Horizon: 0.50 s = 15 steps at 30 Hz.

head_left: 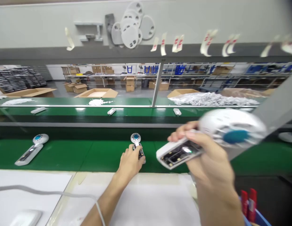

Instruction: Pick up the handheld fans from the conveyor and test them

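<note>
My right hand point(212, 157), raised at the right and blurred by motion, grips a white handheld fan point(176, 154) by its handle. The handle's open side shows a circuit board with a small lit spot, and the round vented head has a teal centre. Over the green conveyor belt, my left hand point(130, 160) has its fingers closed around the handle of a second fan point(135, 138), which lies with its head pointing away from me. Part of that handle is hidden under the fingers. Another fan point(30, 153) with an open handle rests on the belt at the left.
A white work surface point(136, 201) lies in front of me, with a grey cable point(46, 192) across its left side. Red pens point(252, 204) stand in a blue bin at lower right. Beyond, white handle parts point(177, 111) lie on a farther belt. A slanted metal post point(275, 103) rises at right.
</note>
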{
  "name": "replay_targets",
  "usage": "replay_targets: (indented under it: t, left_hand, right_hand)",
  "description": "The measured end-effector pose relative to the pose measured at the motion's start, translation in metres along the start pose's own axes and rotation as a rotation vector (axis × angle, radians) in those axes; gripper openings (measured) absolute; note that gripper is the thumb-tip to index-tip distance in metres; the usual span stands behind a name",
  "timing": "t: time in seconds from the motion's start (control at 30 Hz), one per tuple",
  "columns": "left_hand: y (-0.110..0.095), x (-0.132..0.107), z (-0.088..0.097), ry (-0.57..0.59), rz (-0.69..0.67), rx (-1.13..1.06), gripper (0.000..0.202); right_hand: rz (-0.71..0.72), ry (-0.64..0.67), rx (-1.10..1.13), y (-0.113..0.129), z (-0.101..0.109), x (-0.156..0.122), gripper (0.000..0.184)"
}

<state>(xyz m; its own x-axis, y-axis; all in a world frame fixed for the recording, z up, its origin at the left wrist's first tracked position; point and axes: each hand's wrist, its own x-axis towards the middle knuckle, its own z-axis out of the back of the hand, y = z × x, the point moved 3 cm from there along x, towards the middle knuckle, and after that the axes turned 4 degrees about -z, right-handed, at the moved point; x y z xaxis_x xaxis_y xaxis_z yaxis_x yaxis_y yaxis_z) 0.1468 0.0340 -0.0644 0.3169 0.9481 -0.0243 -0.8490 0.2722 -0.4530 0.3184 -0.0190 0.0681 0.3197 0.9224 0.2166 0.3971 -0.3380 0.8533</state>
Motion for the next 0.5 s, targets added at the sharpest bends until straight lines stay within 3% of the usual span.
replay_targets:
  t: [0.1,0.27,0.4,0.5]
  left_hand:
    - [0.005,0.005,-0.025,0.075,0.073,0.056,0.056]
    - [0.013,0.011,-0.044,0.096,0.168,0.11,0.067]
    - [0.018,0.013,-0.043,-0.005,0.178,0.107,0.056]
    - [0.027,0.014,-0.038,-0.08,0.216,0.061,0.059]
  right_hand:
    - [-0.294,0.063,0.102,-0.029,-0.007,0.013,0.022]
    - [-0.31,0.061,0.106,-0.048,0.002,0.025,0.026]
    - [-0.386,0.084,0.188,-0.057,0.006,0.03,0.026]
    - [-0.423,0.081,0.225,-0.063,0.006,0.032,0.027]
